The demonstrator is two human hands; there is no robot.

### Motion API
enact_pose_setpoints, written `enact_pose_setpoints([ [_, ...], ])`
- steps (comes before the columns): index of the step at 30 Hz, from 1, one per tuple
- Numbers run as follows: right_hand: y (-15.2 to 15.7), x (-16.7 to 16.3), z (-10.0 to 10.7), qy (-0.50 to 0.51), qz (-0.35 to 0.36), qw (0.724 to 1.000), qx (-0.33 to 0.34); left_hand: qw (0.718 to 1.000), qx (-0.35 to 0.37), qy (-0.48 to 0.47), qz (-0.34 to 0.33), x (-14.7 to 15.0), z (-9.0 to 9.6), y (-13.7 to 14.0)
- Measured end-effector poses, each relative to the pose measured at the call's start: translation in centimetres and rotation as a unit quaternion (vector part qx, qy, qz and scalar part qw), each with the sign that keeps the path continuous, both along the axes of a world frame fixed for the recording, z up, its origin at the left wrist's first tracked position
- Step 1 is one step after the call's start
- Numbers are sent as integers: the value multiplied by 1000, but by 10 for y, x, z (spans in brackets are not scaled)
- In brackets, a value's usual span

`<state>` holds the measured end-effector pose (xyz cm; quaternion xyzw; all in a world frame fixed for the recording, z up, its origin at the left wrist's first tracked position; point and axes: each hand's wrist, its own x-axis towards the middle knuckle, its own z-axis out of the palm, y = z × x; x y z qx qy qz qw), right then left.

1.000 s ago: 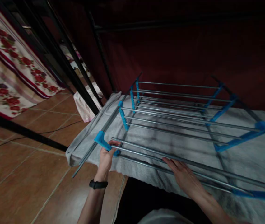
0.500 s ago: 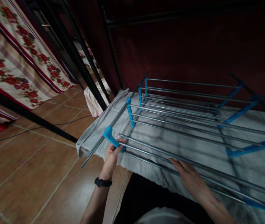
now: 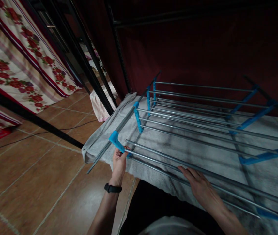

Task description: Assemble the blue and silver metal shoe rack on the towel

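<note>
A shoe-rack-like frame of grey metal rods and blue plastic brackets lies on a grey cloth (image 3: 104,133). My left hand (image 3: 118,161), with a black band on its wrist, pinches the lower end of the nearest blue bracket (image 3: 116,141), where the middle front rod (image 3: 151,157) meets it. The loose-looking left end of another rod (image 3: 141,146) sits just above, apart from the bracket. My right hand (image 3: 200,186) lies over the middle front rod with its fingers stretched out along it; its thumb is hidden.
Dark metal posts (image 3: 31,114) stand at the left, beside a floral curtain (image 3: 23,55). A thin cable (image 3: 55,131) crosses the brown tiled floor (image 3: 14,179). Behind the rack hangs a dark red cloth (image 3: 202,52). A pale striped cloth (image 3: 100,104) lies on the floor.
My left wrist has shifted slightly right while the fingers stay on the bracket. The whole view has moved slightly. My right hand keeps nearly the same place on the rod.
</note>
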<state>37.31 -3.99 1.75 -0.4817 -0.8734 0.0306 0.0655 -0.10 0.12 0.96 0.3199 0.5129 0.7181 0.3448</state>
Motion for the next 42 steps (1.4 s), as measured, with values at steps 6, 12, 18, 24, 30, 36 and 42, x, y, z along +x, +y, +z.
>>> enact_pose_setpoints([
  [6,0,0,0,12,1,1000,6,1000,-3,17,-20,1,0,-4],
  [12,3,2,-1,26,16,1000,4,997,-28,68,-12,1,-5,-9],
  [18,2,4,-5,28,27,999,-10,994,-66,91,-6,5,-13,-13],
  [24,1,-1,-1,17,23,999,-18,992,-78,101,0,7,-20,-13],
  [30,1,-5,2,12,12,1000,-7,988,-67,136,5,5,-27,-13],
  [36,3,-4,0,23,8,999,-46,984,-51,168,26,6,-33,-12],
  [42,11,-2,1,51,10,993,-106,976,-58,203,54,10,-35,-13],
])
